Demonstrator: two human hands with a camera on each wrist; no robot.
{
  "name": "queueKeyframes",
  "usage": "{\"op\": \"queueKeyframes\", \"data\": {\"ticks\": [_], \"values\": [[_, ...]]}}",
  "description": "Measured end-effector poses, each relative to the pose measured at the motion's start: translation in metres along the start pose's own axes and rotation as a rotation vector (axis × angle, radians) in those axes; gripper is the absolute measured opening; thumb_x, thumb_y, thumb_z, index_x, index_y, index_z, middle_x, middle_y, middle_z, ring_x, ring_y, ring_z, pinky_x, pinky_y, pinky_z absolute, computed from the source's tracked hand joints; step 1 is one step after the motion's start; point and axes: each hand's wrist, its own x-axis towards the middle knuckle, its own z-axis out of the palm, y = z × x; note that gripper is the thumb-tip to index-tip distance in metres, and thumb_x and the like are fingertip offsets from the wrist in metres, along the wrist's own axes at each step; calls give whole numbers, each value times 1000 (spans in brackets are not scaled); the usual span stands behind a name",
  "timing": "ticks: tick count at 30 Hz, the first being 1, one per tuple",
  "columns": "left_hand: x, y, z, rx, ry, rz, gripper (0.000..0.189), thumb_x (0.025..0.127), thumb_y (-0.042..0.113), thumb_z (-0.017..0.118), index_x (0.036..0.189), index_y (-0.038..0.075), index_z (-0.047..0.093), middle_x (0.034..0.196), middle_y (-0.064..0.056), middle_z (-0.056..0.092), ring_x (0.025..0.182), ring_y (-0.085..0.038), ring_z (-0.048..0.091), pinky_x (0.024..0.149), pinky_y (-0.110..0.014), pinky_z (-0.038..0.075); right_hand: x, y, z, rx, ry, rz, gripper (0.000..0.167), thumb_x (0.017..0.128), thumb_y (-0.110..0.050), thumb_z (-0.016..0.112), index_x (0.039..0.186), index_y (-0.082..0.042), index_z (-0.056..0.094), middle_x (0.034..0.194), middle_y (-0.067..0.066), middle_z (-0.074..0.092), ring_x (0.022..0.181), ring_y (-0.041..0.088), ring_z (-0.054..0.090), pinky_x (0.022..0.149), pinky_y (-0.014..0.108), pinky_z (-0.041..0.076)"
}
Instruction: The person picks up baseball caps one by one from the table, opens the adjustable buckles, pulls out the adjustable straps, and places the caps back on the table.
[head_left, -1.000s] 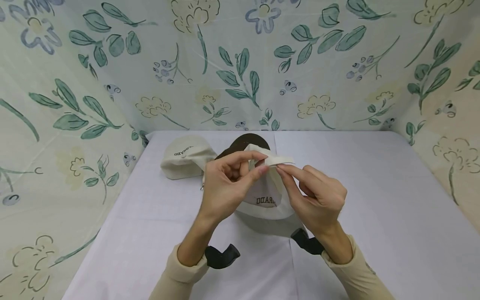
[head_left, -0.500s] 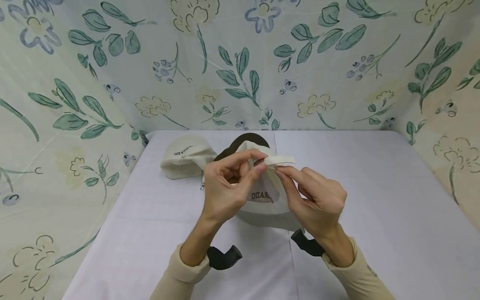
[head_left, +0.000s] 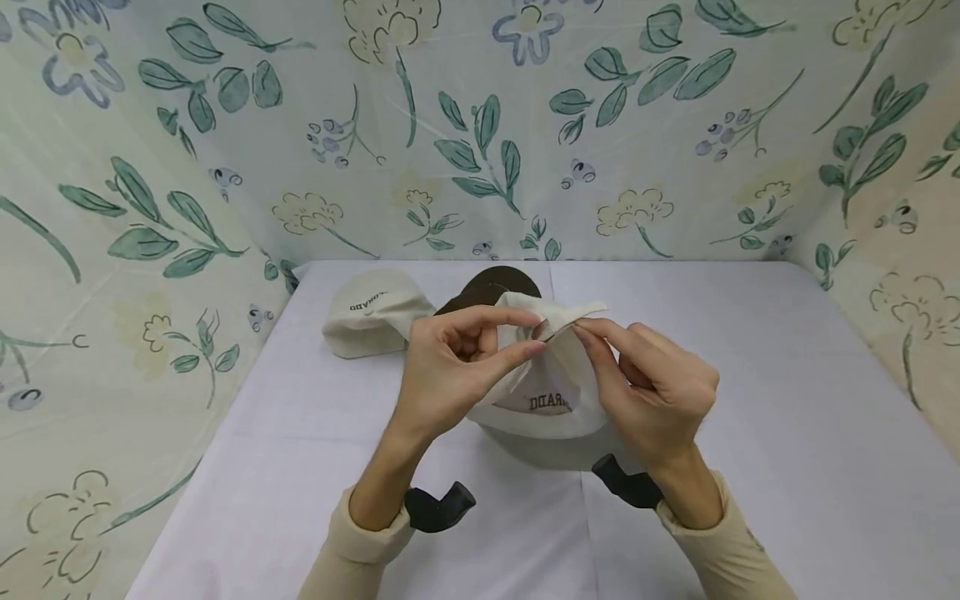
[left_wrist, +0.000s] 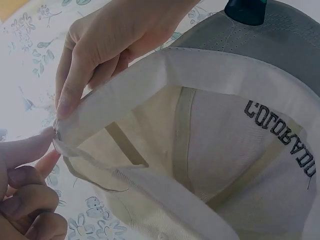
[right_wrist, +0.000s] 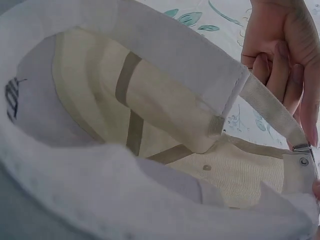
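A cream baseball cap [head_left: 540,423] with a grey brim [left_wrist: 290,37] is held up over the table, its inside facing me. Dark embroidered lettering shows reversed within. My left hand [head_left: 448,375] pinches the back edge of this cap between thumb and forefinger. Close beside it, my right hand [head_left: 660,396] pinches the back strap, whose pale end [head_left: 592,309] sticks out to the right. In the right wrist view, the strap [right_wrist: 272,110] runs to a small metal buckle [right_wrist: 302,148] near the fingertips. Fingers partly hide the buckle in the head view.
A second cream cap [head_left: 367,329] with dark lettering lies at the back left of the white-covered table [head_left: 750,400]. Behind the held cap shows a dark brown brim [head_left: 498,283]. Floral cloth [head_left: 480,125] hangs around the back and sides.
My right hand has shifted a little to the right, away from the left fingertips. The strap end has moved right and now slants upward. The held cap has swung slightly right.
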Motion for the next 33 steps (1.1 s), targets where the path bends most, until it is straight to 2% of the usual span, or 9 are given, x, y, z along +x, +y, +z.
{"op": "queueKeyframes", "data": {"ticks": [4,7,11,14,19,25,33], "values": [[0,1,0,-5,-15,-9,20,83,-1,85,102,1,80,54,-1,35,46,-9,25,44,-23,19,2,0,-1,27,11,19,38,92,-24,81,74,9,75,49,1,24,53,7,13,53,16,8],[-1,1,1,-9,-17,13,21,82,-2,84,103,-1,79,54,-1,35,46,-9,25,44,-24,19,1,-1,-1,44,6,23,35,91,-21,82,75,10,75,49,1,23,53,7,13,54,16,8],[-1,1,2,-19,-32,62,25,82,-4,84,106,-3,78,56,-1,36,47,-9,26,44,-25,21,-1,-2,-2,49,-45,2,34,92,-21,80,76,8,76,49,-1,24,51,6,14,53,16,9],[-1,0,3,-37,-56,73,27,82,-5,83,109,-3,77,57,-1,35,48,-9,26,44,-25,24,-2,-2,-1,42,-82,-14,36,94,-23,78,77,8,77,49,-2,25,51,6,15,52,16,9],[0,0,4,-72,-60,54,25,84,-6,81,109,-4,77,56,-1,35,48,-9,27,44,-25,25,-3,-3,-1,41,-85,-16,36,95,-24,78,77,7,77,50,-2,25,51,5,15,52,15,9],[1,-1,3,-146,-29,-16,18,85,-6,80,103,-5,77,55,-2,37,45,-8,28,43,-26,22,-4,-5,0,85,-88,-16,35,94,-22,79,75,8,76,50,-3,26,51,5,17,52,14,10],[0,-1,2,-197,-72,-18,25,86,-8,77,111,-9,74,53,-3,42,44,-9,29,45,-26,28,-4,-6,3,122,-128,-55,32,95,-18,77,76,8,76,49,-4,27,50,4,17,50,13,10]]}}
